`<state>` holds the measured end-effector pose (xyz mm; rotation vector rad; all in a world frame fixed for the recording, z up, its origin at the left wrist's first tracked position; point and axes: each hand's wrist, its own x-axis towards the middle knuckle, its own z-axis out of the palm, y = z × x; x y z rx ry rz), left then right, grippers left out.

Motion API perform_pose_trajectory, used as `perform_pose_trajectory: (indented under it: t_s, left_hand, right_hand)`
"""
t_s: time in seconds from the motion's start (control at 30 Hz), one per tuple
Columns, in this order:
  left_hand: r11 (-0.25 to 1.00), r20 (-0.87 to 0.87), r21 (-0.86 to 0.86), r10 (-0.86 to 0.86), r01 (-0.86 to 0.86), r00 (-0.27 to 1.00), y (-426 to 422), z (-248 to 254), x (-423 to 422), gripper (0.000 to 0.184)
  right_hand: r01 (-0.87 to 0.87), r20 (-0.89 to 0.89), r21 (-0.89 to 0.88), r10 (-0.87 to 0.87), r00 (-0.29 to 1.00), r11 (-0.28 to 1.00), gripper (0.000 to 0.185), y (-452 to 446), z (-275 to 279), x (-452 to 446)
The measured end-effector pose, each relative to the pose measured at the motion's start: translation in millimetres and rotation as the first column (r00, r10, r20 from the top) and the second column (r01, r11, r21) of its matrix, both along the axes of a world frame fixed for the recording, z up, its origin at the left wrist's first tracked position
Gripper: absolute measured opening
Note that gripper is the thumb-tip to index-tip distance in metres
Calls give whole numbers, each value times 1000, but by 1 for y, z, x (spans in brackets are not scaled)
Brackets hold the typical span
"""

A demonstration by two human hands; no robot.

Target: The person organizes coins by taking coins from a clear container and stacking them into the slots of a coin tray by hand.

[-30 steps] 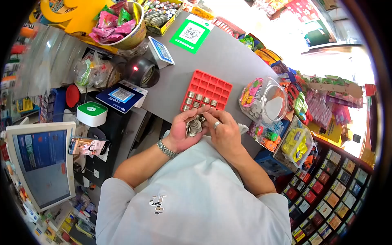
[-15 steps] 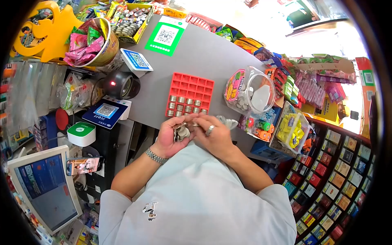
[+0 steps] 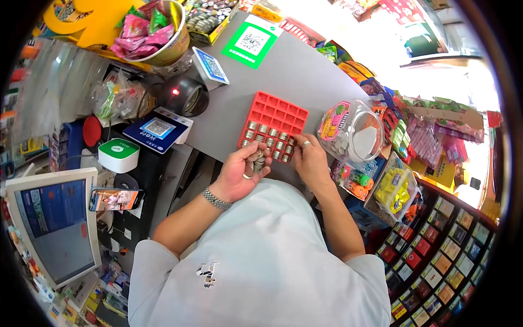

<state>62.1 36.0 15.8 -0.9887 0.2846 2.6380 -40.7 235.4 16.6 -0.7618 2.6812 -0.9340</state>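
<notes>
My left hand [image 3: 238, 173] is cupped palm up below the coin tray, its fingers curled around a small pile of silver coins [image 3: 256, 162]. A red plastic coin tray [image 3: 279, 106] lies on the grey counter with rows of square slots. Stacks of coins [image 3: 276, 143] fill slots in its nearer rows, while the farther rows are bare. At the tray's near right side, my right hand [image 3: 311, 162], with a ring on one finger, pinches coins at the slots; its fingertips partly hide them.
Right of the tray stands a clear plastic jar [image 3: 366, 136] with coins inside. A black scanner [image 3: 184, 96] and payment-code stands [image 3: 157, 128] are at left, near a monitor [image 3: 54, 223] and phone [image 3: 116, 200]. Packaged sweets [image 3: 393, 188] line the counter's right edge.
My right hand has moved from the coins in my left palm to the tray's right side. My left hand stays cupped around coins. The view has shifted, moving the counter items rightward.
</notes>
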Motion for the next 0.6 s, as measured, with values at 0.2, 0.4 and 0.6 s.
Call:
perform_pose_trajectory:
  t_s: [0.2,0.4,0.6]
  left_hand:
    - [998,-24,-15,-54,54,998,3,4,-3,28]
    - [981,106,-80,-170,179,980,6,17,-8,28]
    - [953,-53,-133,-280,271,958,10,13,-7,32]
  right_hand:
    - [-7,-82,13,8,997,1000,20,2,23,11]
    - [-452,-177,-82,433,884,888,39,-22,62,19]
    - [-456,-201,-99,431,880,885,40,-15,51,20]
